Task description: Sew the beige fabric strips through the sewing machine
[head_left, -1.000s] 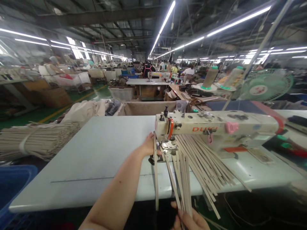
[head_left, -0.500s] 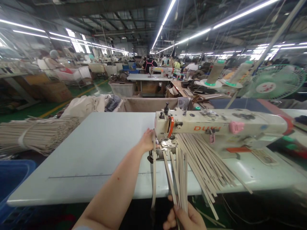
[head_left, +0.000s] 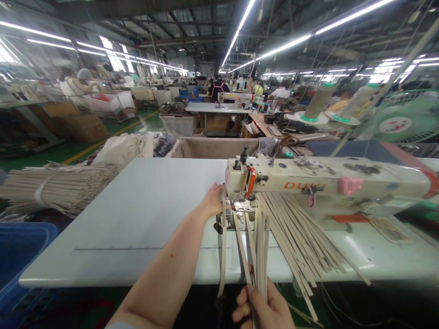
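Note:
At the needle area of the sewing machine (head_left: 325, 178), my left hand (head_left: 215, 199) reaches behind the presser foot, its fingertips partly hidden. One narrow beige strap (head_left: 223, 256) runs down from those fingers and hangs over the table's front edge; the fingers seem closed on it. Below the edge, my right hand (head_left: 262, 304) pinches several beige strips (head_left: 261, 256) between thumb and fingers. Their upper ends lie by the metal needle plate (head_left: 244, 208). More loose beige strips (head_left: 295, 237) fan out under the machine arm, some ends past the edge.
The pale machine table (head_left: 137, 219) has a ruler line along its front. Left of it lie a tied bundle of strips (head_left: 68, 185) and a blue crate (head_left: 24, 251). Thread cones (head_left: 318, 103) and a green fan (head_left: 404, 116) stand at the right. Co-workers sit farther back.
The view has shifted slightly, so the table and machine appear a little farther right. Both hands keep nearly the same places at the machine and on the strips.

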Tool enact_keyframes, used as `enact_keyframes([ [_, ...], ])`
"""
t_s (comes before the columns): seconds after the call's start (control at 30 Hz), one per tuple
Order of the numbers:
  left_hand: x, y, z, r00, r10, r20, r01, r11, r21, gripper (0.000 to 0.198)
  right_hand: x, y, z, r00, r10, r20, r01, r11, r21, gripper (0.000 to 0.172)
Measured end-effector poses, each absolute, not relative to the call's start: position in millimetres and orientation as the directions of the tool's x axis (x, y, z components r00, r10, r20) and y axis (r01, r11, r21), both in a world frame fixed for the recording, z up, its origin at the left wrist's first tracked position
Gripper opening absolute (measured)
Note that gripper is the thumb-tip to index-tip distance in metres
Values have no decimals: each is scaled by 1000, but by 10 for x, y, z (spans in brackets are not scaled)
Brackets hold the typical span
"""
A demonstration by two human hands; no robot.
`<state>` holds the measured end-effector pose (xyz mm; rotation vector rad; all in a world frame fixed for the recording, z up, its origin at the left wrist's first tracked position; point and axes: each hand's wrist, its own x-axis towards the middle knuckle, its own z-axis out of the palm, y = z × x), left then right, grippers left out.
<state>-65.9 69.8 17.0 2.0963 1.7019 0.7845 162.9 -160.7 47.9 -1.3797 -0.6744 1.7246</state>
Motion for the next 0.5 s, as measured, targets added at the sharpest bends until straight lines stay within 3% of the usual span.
enact_keyframes([
  [0.2,-620,737,208,117,962,248,750,-249,612,33,1588,-1570,497,-71,854,-515,-269,-513,-815,84],
  [0.5,-493,700,434,130,966,222,655,-252,712,33,1559,-1517,479,-90,871,-483,-275,-488,-829,82],
])
